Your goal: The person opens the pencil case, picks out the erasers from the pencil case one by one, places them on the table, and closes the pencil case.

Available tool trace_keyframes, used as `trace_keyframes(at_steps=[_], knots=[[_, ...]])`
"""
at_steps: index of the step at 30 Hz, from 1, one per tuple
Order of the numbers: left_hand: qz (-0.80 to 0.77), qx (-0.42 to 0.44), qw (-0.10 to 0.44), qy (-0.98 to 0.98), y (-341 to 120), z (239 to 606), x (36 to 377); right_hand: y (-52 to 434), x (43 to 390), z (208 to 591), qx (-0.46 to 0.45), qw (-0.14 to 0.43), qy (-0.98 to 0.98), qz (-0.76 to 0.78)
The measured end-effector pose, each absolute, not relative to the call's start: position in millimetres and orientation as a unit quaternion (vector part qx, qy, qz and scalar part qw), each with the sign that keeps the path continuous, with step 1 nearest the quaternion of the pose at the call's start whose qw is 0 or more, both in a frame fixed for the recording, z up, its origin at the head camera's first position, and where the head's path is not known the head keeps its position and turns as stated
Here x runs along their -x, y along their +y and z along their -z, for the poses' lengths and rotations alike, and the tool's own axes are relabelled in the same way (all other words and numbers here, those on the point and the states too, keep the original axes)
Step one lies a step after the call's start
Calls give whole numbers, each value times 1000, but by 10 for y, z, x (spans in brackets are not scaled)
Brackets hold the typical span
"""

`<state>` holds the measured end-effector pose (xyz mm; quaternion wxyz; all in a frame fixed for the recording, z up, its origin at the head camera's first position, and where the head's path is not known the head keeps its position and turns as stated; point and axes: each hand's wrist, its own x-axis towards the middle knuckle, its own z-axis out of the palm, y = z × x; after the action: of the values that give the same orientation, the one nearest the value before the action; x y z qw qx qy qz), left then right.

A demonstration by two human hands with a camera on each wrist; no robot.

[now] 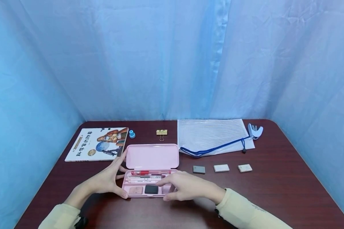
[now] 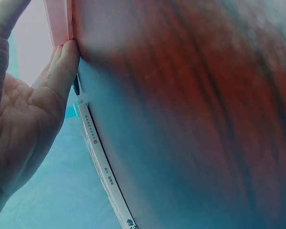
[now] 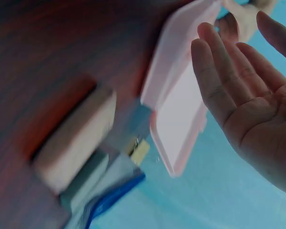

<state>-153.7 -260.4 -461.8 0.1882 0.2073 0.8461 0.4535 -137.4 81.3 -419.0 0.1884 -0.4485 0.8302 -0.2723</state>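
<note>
- We see a pink pencil case lying open on the dark worktop, near the front edge, between our two hands.
- Our left hand rests on the left end of the case. The thumb and fingers are spread and mostly straight, touching the case's edge, not curled round it.
- Our right hand hovers over the right end of the tray. Its fingers are loose and straight, and hold nothing.
- The case's long side runs left to right. The lid is flipped back and away from us, so the inside faces up.
- Inside lie a red pen, a black eraser and a brownish eraser.
- We think the case is being steadied and sorted. The next move, we guess, needs a gentle pinch on one small thing while the left hand keeps the case from sliding.
- Three small erasers lie in a row to the right, well apart from the case. A picture book and a mesh pouch lie behind.
</note>
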Motion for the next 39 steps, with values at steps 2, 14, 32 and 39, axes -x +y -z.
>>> trace_keyframes(at_steps=[2, 14, 32, 39], knots=[[-453, -208, 188, 846, -2603, 4617, 1534, 722, 1397, 4239, 457, 192, 826, 268], [-457, -214, 183, 844, -2599, 4614, 1529, 501, 1462, 4329, 450, 186, 833, 263], [-461, -219, 184, 840, -2598, 4620, 1521, 432, 1375, 4243, 452, 125, 861, 195], [-461, -215, 184, 841, -2595, 4610, 1520, 416, 1333, 4252, 451, 69, 879, 139]])
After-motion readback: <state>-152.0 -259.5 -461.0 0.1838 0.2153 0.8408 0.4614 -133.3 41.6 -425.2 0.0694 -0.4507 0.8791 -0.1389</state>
